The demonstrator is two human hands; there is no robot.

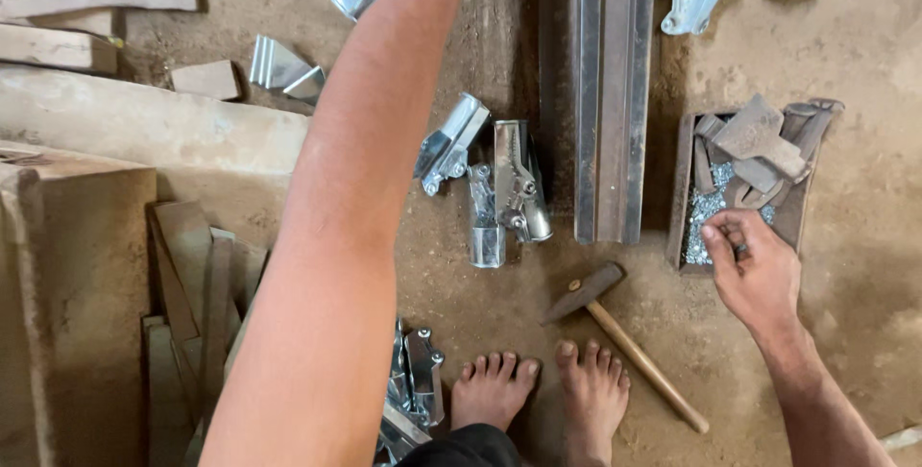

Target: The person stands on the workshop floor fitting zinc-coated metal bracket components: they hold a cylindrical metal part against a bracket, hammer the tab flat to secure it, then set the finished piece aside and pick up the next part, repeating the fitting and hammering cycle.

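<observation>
From the head camera, looking straight down at a dirt floor (480,294), the right hand (754,265) is at the near edge of a small open box (684,188) holding small silvery fasteners (706,212) and flat dark metal pieces (759,140). Its grip is pinched, thumb against fingertips, right over the fasteners; whether one is actually caught between them is too small to tell. The left arm (355,188) stretches far forward and the hand runs out of the top of the picture, so its grip cannot be told.

A hammer (615,332) lies on the floor just ahead of the bare feet (543,395), untouched, and shiny metal brackets (499,188) lie beside a long steel bar (610,92).

I'd judge this the picking-up step; lifting a single fastener cleanly calls for a fine pinch.
</observation>
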